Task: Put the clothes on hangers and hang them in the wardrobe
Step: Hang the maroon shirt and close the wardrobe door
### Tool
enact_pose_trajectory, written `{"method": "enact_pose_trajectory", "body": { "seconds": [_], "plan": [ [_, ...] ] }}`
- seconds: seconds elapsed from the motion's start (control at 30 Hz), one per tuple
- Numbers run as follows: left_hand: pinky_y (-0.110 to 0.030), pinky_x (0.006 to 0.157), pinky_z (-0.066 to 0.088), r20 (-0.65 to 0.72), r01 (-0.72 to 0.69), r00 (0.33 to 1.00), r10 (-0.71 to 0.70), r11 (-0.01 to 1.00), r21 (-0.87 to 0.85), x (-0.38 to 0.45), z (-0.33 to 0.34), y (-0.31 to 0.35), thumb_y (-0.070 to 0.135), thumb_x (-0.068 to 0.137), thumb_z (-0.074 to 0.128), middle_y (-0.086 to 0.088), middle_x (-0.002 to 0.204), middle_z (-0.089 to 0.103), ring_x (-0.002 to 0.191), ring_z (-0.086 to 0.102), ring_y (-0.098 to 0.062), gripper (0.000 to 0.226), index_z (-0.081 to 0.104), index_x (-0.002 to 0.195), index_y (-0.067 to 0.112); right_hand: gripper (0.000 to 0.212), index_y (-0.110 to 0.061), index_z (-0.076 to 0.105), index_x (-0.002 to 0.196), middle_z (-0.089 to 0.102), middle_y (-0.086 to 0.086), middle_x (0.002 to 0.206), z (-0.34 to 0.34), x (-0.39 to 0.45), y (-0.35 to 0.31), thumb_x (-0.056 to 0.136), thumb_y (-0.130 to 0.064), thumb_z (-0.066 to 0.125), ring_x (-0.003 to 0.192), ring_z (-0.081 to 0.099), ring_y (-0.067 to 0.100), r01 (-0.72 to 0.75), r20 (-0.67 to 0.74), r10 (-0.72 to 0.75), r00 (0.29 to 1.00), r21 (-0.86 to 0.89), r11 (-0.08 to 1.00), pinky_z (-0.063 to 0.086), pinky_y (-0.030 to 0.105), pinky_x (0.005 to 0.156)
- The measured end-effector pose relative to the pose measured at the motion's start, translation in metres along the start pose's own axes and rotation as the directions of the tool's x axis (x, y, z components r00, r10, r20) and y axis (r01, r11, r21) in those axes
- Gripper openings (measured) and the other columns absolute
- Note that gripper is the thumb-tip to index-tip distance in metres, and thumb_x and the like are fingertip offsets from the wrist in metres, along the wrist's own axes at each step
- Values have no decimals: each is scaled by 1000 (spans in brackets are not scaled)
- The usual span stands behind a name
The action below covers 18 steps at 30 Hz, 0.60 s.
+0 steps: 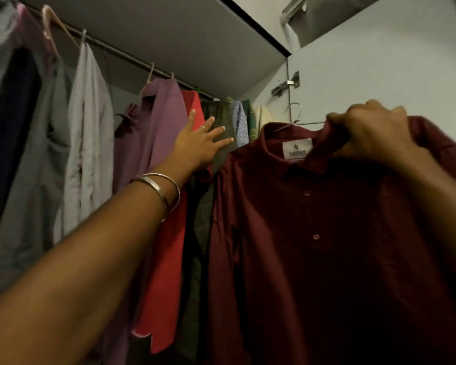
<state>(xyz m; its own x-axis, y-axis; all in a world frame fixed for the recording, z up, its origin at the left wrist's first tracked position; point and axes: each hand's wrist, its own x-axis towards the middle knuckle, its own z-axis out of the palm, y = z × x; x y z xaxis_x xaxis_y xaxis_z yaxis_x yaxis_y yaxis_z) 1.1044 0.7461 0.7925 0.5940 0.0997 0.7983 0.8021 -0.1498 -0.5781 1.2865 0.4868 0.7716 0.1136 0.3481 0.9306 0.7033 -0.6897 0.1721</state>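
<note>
A maroon button shirt [327,233] with a white neck label hangs on a thin metal hanger [298,119] in front of the wardrobe. My right hand [374,135] is shut on the shirt's collar and the hanger at the right shoulder, holding it up. My left hand [200,143] reaches into the wardrobe with fingers spread, palm flat against the red shirt [169,259] and the dark green garment [221,119] on the rail [121,52]. It holds nothing. A silver bangle circles my left wrist.
The rail carries several hung clothes: a purple shirt [158,119], a white shirt [90,143], grey and dark garments at the left, checked shirts at the far right. A shelf [169,30] sits above. The open wardrobe door [379,69] with a hinge [287,84] stands right.
</note>
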Motion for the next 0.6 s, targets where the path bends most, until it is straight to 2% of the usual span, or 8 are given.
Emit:
{"method": "enact_pose_trajectory", "body": {
  "seconds": [0.07, 0.13, 0.27, 0.33, 0.4, 0.5, 0.6],
  "plan": [
    [-67, 107, -11, 66, -34, 997, 25, 991, 127, 9, 6, 9, 41, 101, 21, 3, 160, 8, 148, -1, -28, 53, 2, 150, 40, 57, -24, 57, 122, 58, 10, 109, 4, 6, -15, 73, -50, 72, 110, 48, 36, 8, -36, -7, 999, 29, 1000, 39, 57, 90],
    [-68, 103, -17, 125, -37, 992, 7, 971, 237, 14, 18, 11, 46, 101, 21, 2, 159, 14, 147, -3, -30, 53, 4, 151, 39, 54, -22, 58, 118, 58, 11, 108, 9, 15, -31, 74, -51, 70, 109, 49, 37, 27, -64, -25, 998, 34, 999, 39, 57, 89],
    [-70, 102, -19, 223, 12, 969, -106, 922, 387, 12, 46, -3, 40, 102, 19, 1, 152, 33, 146, 4, -33, 47, 20, 149, 38, 50, -19, 60, 114, 59, 12, 106, 21, 36, -57, 74, -45, 72, 107, 50, 37, 59, -124, -52, 991, 57, 997, 40, 54, 86],
    [-72, 105, -11, 214, 78, 964, -155, 942, 328, 7, 53, -15, 36, 103, 25, 0, 145, 44, 144, 12, -34, 41, 41, 141, 33, 45, -18, 61, 108, 60, 12, 102, 26, 49, -69, 73, -44, 73, 104, 52, 37, 75, -175, -62, 983, 71, 995, 41, 53, 84],
    [-71, 107, 5, 210, 144, 962, -175, 978, 153, 4, 61, -28, 28, 100, 36, -4, 138, 48, 139, 24, -32, 36, 52, 132, 24, 37, -17, 61, 100, 60, 12, 99, 29, 64, -83, 73, -39, 74, 102, 54, 36, 96, -235, -74, 969, 86, 992, 42, 54, 84],
    [-55, 103, 36, 179, 192, 966, -186, 981, -14, 4, 80, -47, 16, 96, 42, -15, 127, 49, 120, 43, -38, 32, 56, 124, 8, 30, -15, 60, 98, 60, 13, 98, 35, 82, -104, 79, -35, 72, 102, 55, 38, 146, -318, -110, 942, 93, 985, 42, 54, 85],
    [-46, 95, 41, 177, 232, 957, -228, 973, -2, -1, 90, -62, 12, 95, 45, -19, 125, 49, 111, 48, -40, 31, 55, 122, 0, 22, -15, 60, 103, 61, 13, 105, 51, 94, -117, 87, -29, 63, 109, 52, 38, 149, -321, -116, 940, 78, 986, 40, 52, 88]
  ]
}}
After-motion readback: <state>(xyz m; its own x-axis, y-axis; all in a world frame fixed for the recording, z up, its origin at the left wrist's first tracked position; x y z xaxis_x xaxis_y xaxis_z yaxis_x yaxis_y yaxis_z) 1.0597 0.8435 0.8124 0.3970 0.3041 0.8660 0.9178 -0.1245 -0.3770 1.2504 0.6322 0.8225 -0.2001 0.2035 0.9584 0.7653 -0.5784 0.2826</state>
